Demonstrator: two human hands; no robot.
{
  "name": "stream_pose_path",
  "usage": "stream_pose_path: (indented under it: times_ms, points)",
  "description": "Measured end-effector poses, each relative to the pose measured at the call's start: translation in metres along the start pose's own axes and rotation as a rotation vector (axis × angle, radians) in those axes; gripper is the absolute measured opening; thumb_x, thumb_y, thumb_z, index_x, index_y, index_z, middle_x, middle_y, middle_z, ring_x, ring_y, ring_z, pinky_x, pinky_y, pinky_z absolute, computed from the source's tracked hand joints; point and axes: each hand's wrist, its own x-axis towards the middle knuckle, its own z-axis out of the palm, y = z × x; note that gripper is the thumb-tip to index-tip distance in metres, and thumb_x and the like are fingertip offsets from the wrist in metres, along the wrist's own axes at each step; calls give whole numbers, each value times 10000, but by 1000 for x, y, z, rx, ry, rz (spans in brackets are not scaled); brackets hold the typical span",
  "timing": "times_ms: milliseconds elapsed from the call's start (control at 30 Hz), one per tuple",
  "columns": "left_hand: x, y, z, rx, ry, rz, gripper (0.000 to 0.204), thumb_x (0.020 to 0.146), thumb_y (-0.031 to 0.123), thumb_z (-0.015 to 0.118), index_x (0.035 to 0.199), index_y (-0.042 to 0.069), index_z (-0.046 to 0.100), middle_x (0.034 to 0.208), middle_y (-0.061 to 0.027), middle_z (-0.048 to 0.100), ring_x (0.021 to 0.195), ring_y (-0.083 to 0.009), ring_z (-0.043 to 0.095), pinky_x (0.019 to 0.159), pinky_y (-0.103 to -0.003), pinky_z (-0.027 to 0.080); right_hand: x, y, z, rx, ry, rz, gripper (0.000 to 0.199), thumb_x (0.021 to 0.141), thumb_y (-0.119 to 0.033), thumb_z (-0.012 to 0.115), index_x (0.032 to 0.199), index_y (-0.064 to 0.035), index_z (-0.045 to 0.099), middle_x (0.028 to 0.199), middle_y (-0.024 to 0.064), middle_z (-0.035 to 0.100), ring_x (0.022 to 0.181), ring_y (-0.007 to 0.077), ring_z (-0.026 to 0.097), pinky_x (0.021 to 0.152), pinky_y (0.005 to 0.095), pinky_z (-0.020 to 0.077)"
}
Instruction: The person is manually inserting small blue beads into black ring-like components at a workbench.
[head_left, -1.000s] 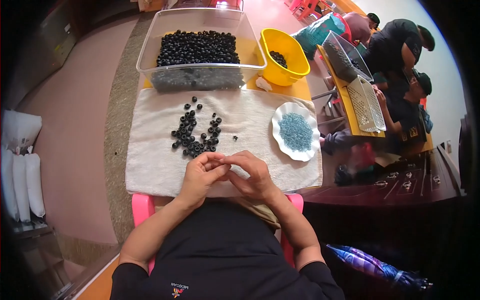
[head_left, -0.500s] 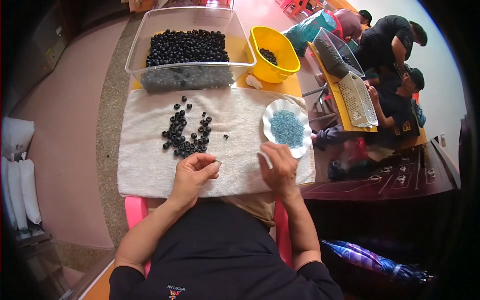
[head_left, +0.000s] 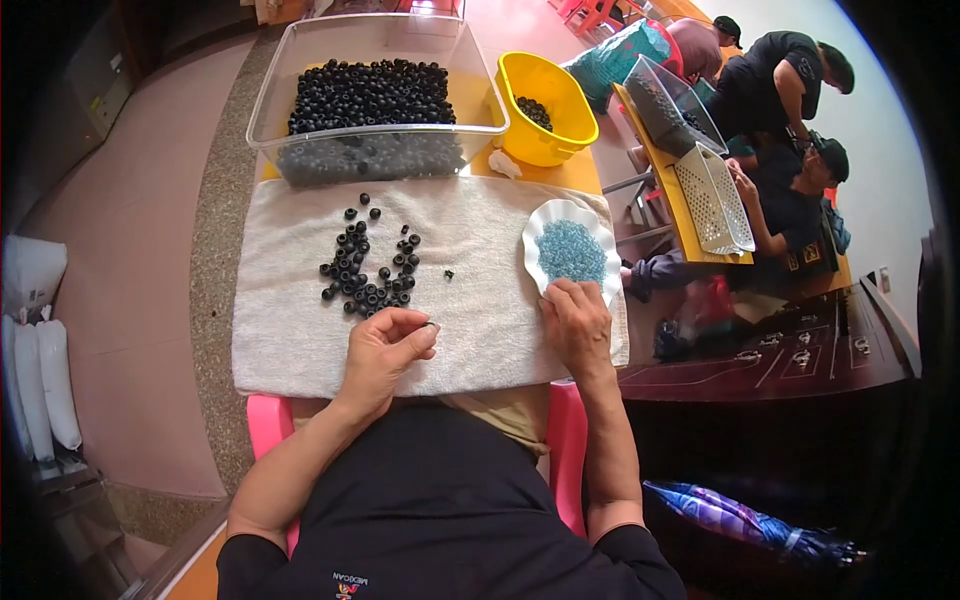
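Observation:
My left hand [head_left: 385,350] is closed in a pinch over the near middle of the towel, with a small black piece [head_left: 430,324] just showing at the thumb and fingertips. My right hand [head_left: 577,325] is at the near edge of a white scalloped dish [head_left: 535,262], fingers bent together and tips down among small clear blue beads [head_left: 570,250]. What its fingertips hold, if anything, is hidden. Loose black round pieces with holes [head_left: 368,296] lie in a cluster beyond my left hand. A tiny dark bit [head_left: 449,274] rests alone between the cluster and the dish.
A cream towel [head_left: 480,350] covers the table. Behind it stand a clear plastic bin [head_left: 478,150] heaped with black pieces and a yellow tub [head_left: 555,140] holding some more. A crumpled white scrap [head_left: 505,164] lies by the tub. Several people work at another table to the right.
My right hand has moved slightly right and forward onto the dish, its fingers drawing together among the blue beads. My left hand keeps its pinch in nearly the same place.

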Motion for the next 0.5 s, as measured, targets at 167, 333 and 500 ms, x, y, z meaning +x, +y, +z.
stream_pose_path:
  times_ms: [167,333,500]
  points:
    - [1,-2,-1,-3,2,12,156,896,53,686,1038,19,631,945,-75,697,794,-112,654,727,-250,561,1,-1,-1,1,23,-24,185,752,-31,717,928,-34,661,969,71,674,854,292,611,747,383,509]
    - [1,-3,-2,-7,-3,16,158,897,49,683,1042,18,630,950,-79,697,800,-116,656,729,-252,562,0,-2,-1,-45,1,-45,177,765,-36,705,937,-39,664,983,66,669,862,288,608,762,385,507]
    - [2,-3,-2,-2,-6,18,155,900,47,680,1044,20,631,953,-84,698,803,-120,658,731,-254,564,-4,6,4,-97,17,-122,180,783,-16,678,961,-25,653,986,96,650,875,309,603,788,396,504]
